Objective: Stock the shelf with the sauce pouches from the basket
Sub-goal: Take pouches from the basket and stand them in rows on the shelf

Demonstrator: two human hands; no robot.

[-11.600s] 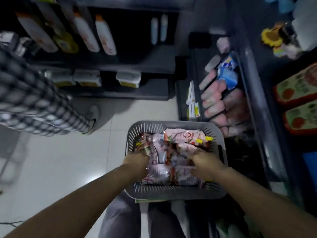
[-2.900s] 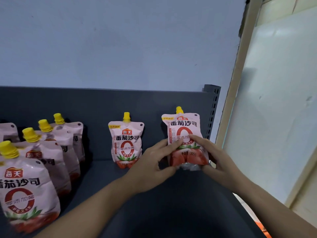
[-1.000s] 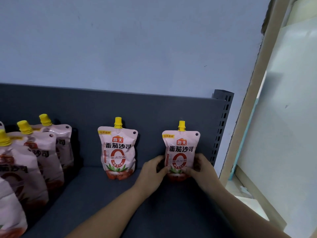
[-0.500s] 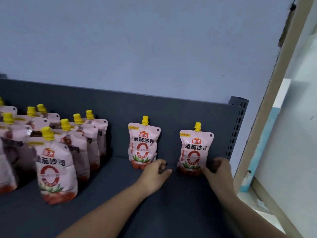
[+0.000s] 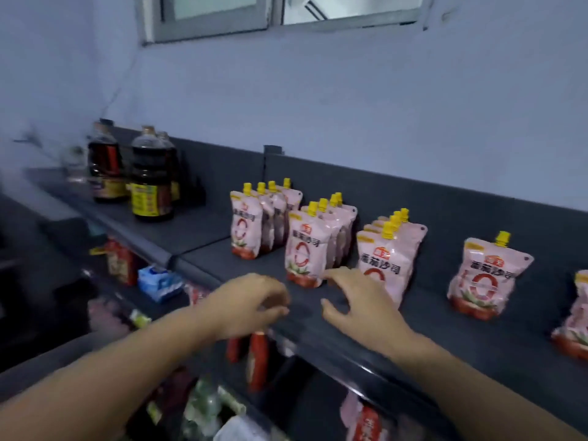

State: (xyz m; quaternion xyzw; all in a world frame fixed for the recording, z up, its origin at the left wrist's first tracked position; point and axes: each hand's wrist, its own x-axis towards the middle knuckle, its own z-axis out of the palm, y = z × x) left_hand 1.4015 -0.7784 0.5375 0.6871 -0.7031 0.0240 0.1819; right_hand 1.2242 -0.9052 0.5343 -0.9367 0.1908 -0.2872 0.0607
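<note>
both hands empty above shelf (image 5: pixel 461 332) front edge. left hand (image 5: pixel 251 303): fingers (image 5: pixel 276 311) loosely curled, holding nothing. right hand (image 5: pixel 359 307): fingers spread open, tips just beside the front pouch (image 5: pixel 307 249) of the middle row; contact unclear. pouches upright on shelf: three rows, single pouch (image 5: pixel 486 275) right of them, one more cut off at right edge. dark bottles (image 5: pixel 149 183) far left.

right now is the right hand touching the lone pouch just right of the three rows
Apart. The head view shows bare shelf between the right hand and the lone pouch; the hand is over by the third row.
</note>
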